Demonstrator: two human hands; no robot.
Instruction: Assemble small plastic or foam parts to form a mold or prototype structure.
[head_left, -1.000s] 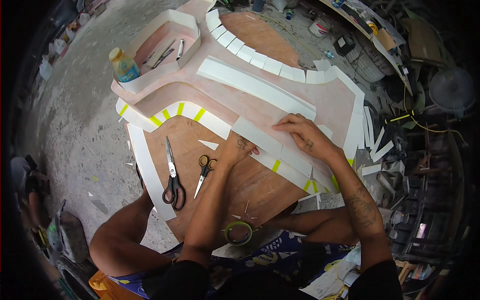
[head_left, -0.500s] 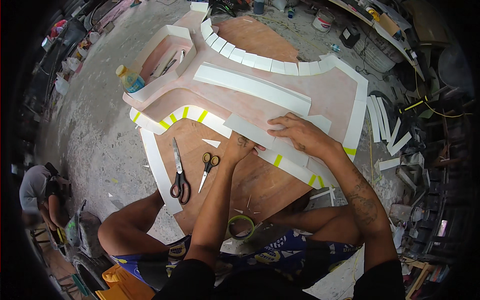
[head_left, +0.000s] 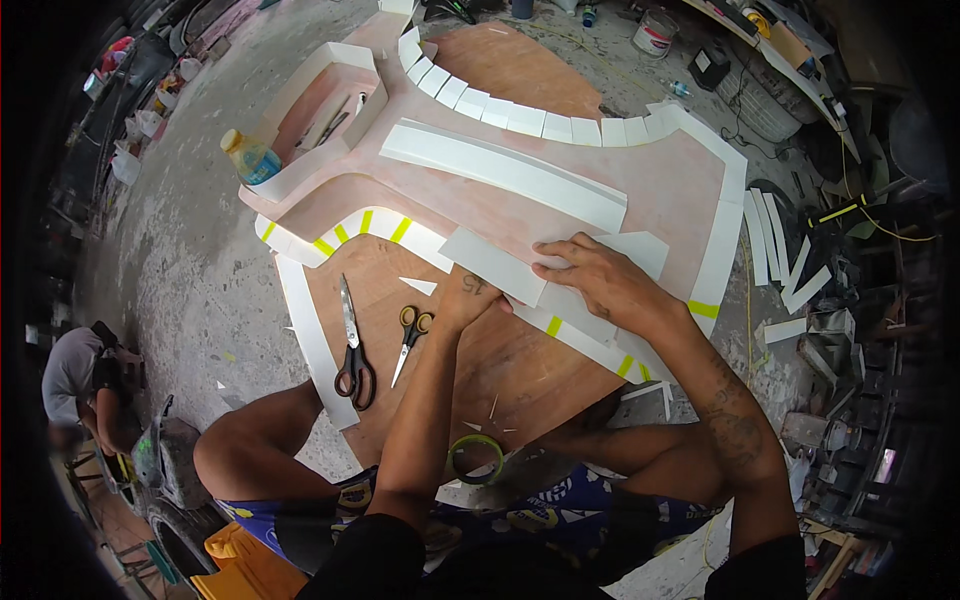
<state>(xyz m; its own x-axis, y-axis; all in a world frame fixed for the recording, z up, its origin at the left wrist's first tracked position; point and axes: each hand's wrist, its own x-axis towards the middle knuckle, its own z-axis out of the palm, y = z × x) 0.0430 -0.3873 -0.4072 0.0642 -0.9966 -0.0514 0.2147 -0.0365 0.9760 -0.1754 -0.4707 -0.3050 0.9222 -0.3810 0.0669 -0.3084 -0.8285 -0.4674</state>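
Card strip [head_left: 488, 262]: a flat white strip in the middle of the frame, between the two hands, over the near edge of a pink panel [head_left: 665, 180].
Slant of the strip: its long axis runs from upper left down to lower right, much like the edge below it.
Left hand [head_left: 474, 298]: below the strip, reaching up from the bottom of the frame; the strip lies above it. The fingers go under the strip and are mostly hidden, so I cannot tell how tightly they hold.
Right hand [head_left: 600, 277]: at the strip's lower-right end, so the strip lies to its left. Thumb and forefinger are narrowly parted, tips seemingly on the strip's upper edge.
Nearer hand: neither clearly; the left is under the strip's middle, the right at its end.
Below the strip: a white card border [head_left: 590, 342] with yellow-green tape pieces [head_left: 554, 326], then a brown board [head_left: 540, 375].
On the board, left of centre: large scissors [head_left: 355, 378] and small scissors [head_left: 407, 340]; a tape roll [head_left: 478, 437] at lower centre.
Above the strip: a long folded card [head_left: 510, 178].
Upper left: a bottle [head_left: 250, 158].
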